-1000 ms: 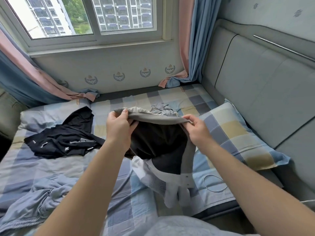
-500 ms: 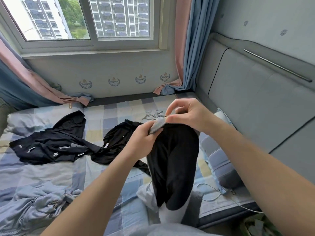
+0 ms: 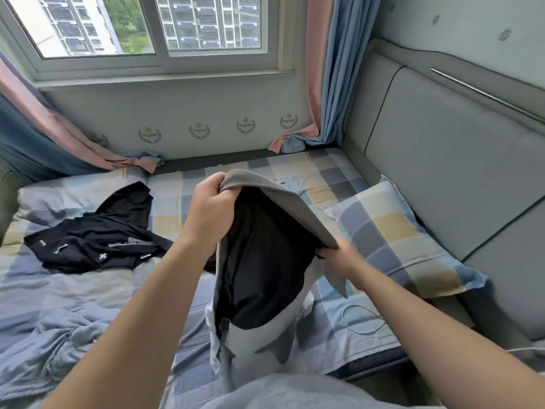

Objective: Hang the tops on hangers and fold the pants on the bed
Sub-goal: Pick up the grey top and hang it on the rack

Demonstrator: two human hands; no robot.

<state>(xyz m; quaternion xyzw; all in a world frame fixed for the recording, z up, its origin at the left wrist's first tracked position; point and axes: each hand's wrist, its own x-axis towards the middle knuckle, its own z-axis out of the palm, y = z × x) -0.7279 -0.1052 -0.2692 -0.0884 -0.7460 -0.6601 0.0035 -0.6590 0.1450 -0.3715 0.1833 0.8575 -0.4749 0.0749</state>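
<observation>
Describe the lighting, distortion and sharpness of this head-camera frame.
Head view: soft daylight comes from the white-framed window, and the buildings outside are washed pale at top left. Head view: wide-angle distortion bends the window frame and the edges of the grey padded headboard. Head view: the black lining of the grey fabric garment loses detail in the dark, and the whole picture is slightly soft.

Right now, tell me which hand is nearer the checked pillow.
Right. The right hand grips the edge of the grey-and-black garment just beside the pillow. The left hand grips the garment's upper end farther away, over the middle of the bed.
</observation>
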